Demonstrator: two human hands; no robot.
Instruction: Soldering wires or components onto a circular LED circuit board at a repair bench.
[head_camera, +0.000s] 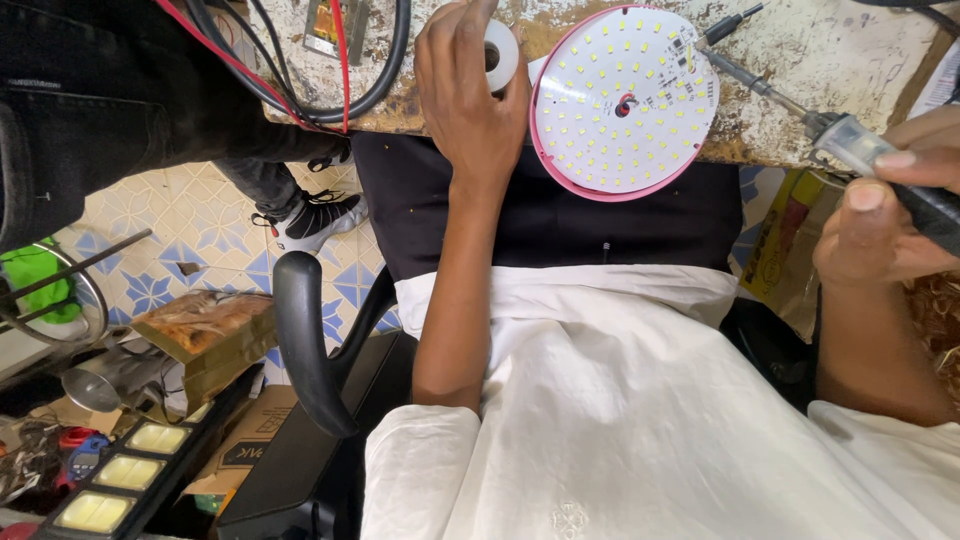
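The left hand (468, 95) lies knuckles-up on the edge of the workbench (850, 60), its fingers curled around a white roll of tape (498, 55) and gripping it. The right hand (885, 215) is closed around the dark handle of a soldering iron (840, 135), whose clear collar and thin metal shaft run up and to the left across the bench.

The iron's tip reaches the upper right rim of a round LED board (622, 100), a white disc dotted with small yellow chips and edged in pink. The board lies flat at the near edge of the bench, just beside the left hand and partly overhanging the person's lap. A small red and dark spot sits at its centre.

The bench top is worn, with white paint flaking over brown. To the left of the hand, black and red cables (330, 70) loop over its edge. Below, the person wears a white garment (620, 400) and sits in a chair with a black armrest (305, 340). Another person's dark trouser leg and white shoe (320, 220) stand on the blue-patterned floor tiles (190, 230). Lower left, a long black lamp fixture (125, 470) with pale square panels lies among clutter.
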